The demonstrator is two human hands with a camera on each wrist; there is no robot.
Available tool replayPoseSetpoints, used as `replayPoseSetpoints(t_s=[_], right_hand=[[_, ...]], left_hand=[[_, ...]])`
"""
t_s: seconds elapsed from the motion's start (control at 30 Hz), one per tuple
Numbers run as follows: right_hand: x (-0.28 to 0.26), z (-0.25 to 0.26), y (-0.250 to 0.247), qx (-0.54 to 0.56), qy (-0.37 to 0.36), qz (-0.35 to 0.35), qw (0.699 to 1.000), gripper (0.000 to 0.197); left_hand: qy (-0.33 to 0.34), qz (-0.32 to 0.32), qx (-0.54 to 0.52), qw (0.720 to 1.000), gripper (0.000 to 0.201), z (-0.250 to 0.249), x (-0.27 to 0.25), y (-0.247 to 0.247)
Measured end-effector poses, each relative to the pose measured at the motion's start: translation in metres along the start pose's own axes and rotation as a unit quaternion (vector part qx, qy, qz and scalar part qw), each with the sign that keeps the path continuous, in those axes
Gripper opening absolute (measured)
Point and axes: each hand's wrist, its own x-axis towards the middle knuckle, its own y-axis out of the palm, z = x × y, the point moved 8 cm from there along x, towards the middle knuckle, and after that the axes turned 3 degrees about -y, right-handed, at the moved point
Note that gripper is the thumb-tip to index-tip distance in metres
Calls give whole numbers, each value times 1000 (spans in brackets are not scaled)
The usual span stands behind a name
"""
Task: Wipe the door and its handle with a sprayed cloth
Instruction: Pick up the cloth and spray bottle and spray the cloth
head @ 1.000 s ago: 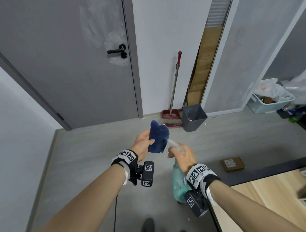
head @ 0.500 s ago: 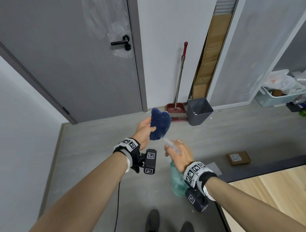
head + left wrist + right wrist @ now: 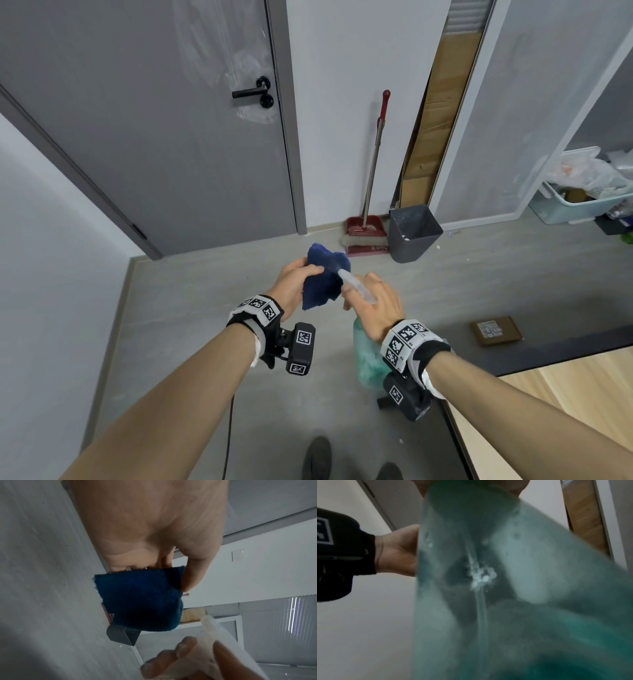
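A dark blue cloth (image 3: 323,275) is pinched upright in my left hand (image 3: 294,284), thumb on its near face; it also shows in the left wrist view (image 3: 140,600). My right hand (image 3: 371,305) grips a translucent green spray bottle (image 3: 368,356), whose clear nozzle (image 3: 352,284) points at the cloth from close by. The bottle (image 3: 488,581) fills the right wrist view. The grey door (image 3: 154,137) stands closed ahead on the left, with smeared streaks near its black lever handle (image 3: 251,91).
A red broom and dustpan (image 3: 368,219) lean on the white wall beside a dark grey bin (image 3: 412,233). A small cardboard box (image 3: 496,330) lies on the grey floor at right. A light bin of bags (image 3: 582,192) stands far right. Wooden surface edge (image 3: 548,411) at lower right.
The head view has tilted, so the door and handle sit lower in frame. Both hands stay together, cloth and nozzle close; the nozzle is nearer the cloth than half a second ago.
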Motion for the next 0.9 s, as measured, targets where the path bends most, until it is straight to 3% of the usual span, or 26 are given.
replayPoseSetpoints(t_s=[0.27, 0.5, 0.9], right_hand=[[1, -7, 8, 6, 18, -2, 1000, 39], [-1, -32, 2, 23, 62, -11, 998, 31], [-11, -41, 15, 21, 51, 16, 998, 35]], left_hand=[[36, 15, 1, 999, 32, 5, 3, -3], [12, -4, -47, 999, 38, 12, 8, -7], [2, -41, -77, 996, 39, 13, 5, -2]])
